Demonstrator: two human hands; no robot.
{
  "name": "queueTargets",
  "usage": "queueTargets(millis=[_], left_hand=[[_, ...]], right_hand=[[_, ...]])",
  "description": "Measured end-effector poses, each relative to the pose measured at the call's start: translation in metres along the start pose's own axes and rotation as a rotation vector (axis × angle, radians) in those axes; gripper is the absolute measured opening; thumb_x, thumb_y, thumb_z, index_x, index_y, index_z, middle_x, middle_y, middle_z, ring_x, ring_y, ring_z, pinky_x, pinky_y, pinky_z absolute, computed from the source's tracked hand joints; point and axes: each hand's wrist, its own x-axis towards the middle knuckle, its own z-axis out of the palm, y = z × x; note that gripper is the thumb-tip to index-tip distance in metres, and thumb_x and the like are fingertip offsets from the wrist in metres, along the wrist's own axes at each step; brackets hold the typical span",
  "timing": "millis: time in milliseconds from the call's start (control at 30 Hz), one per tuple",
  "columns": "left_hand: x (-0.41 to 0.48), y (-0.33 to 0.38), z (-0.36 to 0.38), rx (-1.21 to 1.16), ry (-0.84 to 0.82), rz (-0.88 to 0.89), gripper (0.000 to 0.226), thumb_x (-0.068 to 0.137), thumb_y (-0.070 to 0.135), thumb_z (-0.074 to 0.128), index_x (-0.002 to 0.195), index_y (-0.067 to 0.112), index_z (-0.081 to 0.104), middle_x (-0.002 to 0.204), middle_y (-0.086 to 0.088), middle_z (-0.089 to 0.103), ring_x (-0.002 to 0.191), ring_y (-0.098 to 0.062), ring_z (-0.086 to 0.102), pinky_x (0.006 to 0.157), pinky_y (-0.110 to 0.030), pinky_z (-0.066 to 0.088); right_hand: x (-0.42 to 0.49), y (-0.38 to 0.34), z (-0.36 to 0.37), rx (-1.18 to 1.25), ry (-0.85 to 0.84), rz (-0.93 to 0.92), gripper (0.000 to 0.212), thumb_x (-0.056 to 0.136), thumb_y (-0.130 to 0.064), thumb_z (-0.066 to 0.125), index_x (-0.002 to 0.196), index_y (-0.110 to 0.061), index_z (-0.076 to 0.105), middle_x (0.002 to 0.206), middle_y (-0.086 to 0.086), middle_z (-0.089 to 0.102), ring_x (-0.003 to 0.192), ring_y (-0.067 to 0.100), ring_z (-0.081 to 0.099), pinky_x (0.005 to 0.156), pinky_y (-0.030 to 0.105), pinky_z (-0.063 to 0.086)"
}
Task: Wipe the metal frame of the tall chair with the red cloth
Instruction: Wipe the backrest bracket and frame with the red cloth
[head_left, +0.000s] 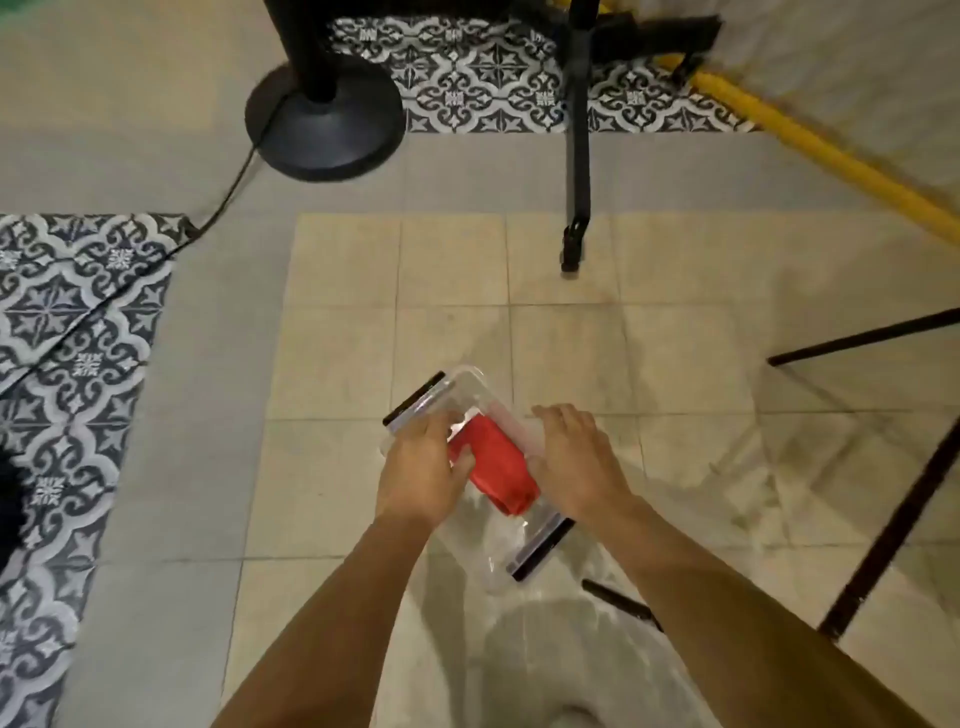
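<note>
Red cloth (493, 462) in clear box (467, 387) w/ blk clips (414, 398).

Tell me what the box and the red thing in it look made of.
Clear box: seemingly hard, glossy plastic; the floor shows through it, with black clips at the ends. Red cloth: soft matte fabric, judging by its folds.
</note>
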Motion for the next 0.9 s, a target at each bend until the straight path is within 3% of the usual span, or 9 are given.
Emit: queueTargets(millis=[100, 233, 533, 733, 900], left_hand=[[0.021, -0.015, 0.034, 0.015, -0.046, -0.039, 0.033, 0.089, 0.022, 0.057, 0.121, 0.011, 0.056, 0.118, -0.008, 0.061, 0.107, -0.02, 0.056, 0.091, -0.031, 0.046], [0.049, -0.029, 0.073, 0.114, -0.199, -0.126, 0.04, 0.093, 0.023, 0.051, 0.131, 0.011, 0.046, 0.13, -0.011, 0.049, 0.117, -0.026, 0.047, 0.099, -0.035, 0.037], [0.082, -0.051, 0.132, 0.219, -0.215, -0.163, 0.055, 0.089, 0.027, 0.054, 0.138, 0.014, 0.034, 0.131, -0.011, 0.049, 0.118, -0.032, 0.047, 0.096, -0.043, 0.039], [0.083, -0.056, 0.14, 0.3, -0.068, -0.18, 0.045, 0.093, 0.033, 0.05, 0.134, 0.015, 0.042, 0.133, -0.011, 0.048, 0.125, -0.031, 0.041, 0.101, -0.044, 0.032], [0.075, -0.056, 0.13, 0.28, -0.133, -0.172, 0.037, 0.096, 0.037, 0.045, 0.119, 0.009, 0.053, 0.123, -0.014, 0.05, 0.119, -0.031, 0.042, 0.096, -0.04, 0.036]], right_hand=[[0.02, 0.013, 0.028, -0.038, 0.049, -0.024, 0.058, 0.092, -0.029, 0.051, 0.144, -0.017, 0.028, 0.144, 0.004, 0.036, 0.133, 0.021, 0.029, 0.11, 0.034, 0.025], [0.041, 0.025, 0.061, -0.062, 0.073, -0.078, 0.064, 0.091, -0.031, 0.051, 0.146, -0.016, 0.022, 0.149, 0.004, 0.03, 0.138, 0.02, 0.022, 0.113, 0.035, 0.018], [0.06, 0.04, 0.091, 0.003, 0.103, -0.11, 0.067, 0.092, -0.03, 0.051, 0.148, -0.018, 0.016, 0.149, 0.001, 0.029, 0.14, 0.019, 0.018, 0.114, 0.035, 0.017], [0.061, 0.043, 0.095, 0.025, 0.102, -0.096, 0.068, 0.092, -0.03, 0.052, 0.148, -0.018, 0.015, 0.149, 0.001, 0.028, 0.14, 0.019, 0.018, 0.113, 0.035, 0.018], [0.055, 0.043, 0.093, 0.035, 0.106, -0.092, 0.067, 0.093, -0.031, 0.051, 0.148, -0.017, 0.017, 0.151, 0.003, 0.025, 0.14, 0.019, 0.017, 0.113, 0.035, 0.019]])
